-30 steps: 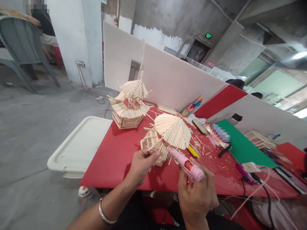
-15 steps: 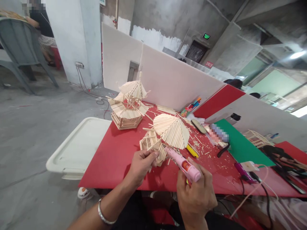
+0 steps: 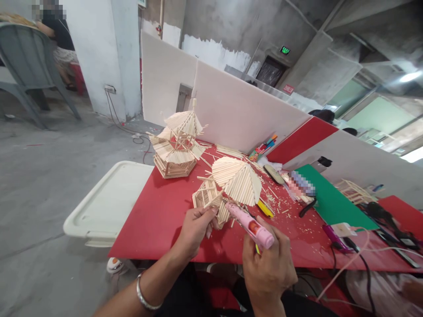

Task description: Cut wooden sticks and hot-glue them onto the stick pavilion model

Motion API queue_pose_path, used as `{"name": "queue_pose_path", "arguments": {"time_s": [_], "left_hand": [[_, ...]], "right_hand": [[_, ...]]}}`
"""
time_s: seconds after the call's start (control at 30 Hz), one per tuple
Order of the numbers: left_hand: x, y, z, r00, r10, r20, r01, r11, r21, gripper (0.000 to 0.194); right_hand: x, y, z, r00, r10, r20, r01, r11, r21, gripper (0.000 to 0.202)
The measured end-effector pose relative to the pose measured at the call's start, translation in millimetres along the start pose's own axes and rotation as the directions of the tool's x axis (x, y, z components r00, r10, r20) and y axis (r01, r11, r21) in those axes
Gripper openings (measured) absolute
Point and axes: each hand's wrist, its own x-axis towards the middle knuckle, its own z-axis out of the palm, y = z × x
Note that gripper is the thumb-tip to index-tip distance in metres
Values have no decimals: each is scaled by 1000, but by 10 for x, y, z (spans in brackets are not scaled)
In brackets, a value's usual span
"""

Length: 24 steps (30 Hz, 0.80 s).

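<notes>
My right hand [image 3: 269,259] is wrapped round a pink hot glue gun [image 3: 247,222], its nozzle pointing up and left at the wooden model. My left hand [image 3: 198,226] is closed, thumb and fingers pinching the near part of a small stick-built pavilion model [image 3: 206,193]. Its fan-shaped stick roof [image 3: 238,178] tilts to the right, above the glue gun's tip. The exact spot under my left fingertips is hidden. Farther back on the left stands a taller pavilion model [image 3: 180,147] of the same pale sticks, with tiered roofs.
Loose sticks and scraps litter the red table [image 3: 148,220] at the back and right. A yellow cutter [image 3: 265,209] lies beside the roof. Farther right are a green board [image 3: 333,198] and a purple power strip [image 3: 335,240] with cables. A white lidded bin [image 3: 105,202] stands left.
The glue gun and my right hand have shifted slightly left. My left hand stays on the model. At the far right, another person's arm has drawn back from the dark items on the table.
</notes>
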Motion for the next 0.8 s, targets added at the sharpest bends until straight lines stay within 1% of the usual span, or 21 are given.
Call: {"name": "queue_pose_path", "arguments": {"time_s": [0.27,0.47,0.8], "left_hand": [[1,-26,5,998,-55,20,55,998,4,38],[16,-46,9,999,-27,33,28,999,-32,34],[1,-43,4,999,-27,34,29,998,-50,33]], "right_hand": [[11,6,-14,1000,-1,-6,1,1000,6,28],[25,1,-9,1000,4,-2,-4,1000,11,26],[6,4,-12,1000,11,-6,-11,1000,7,26]]}}
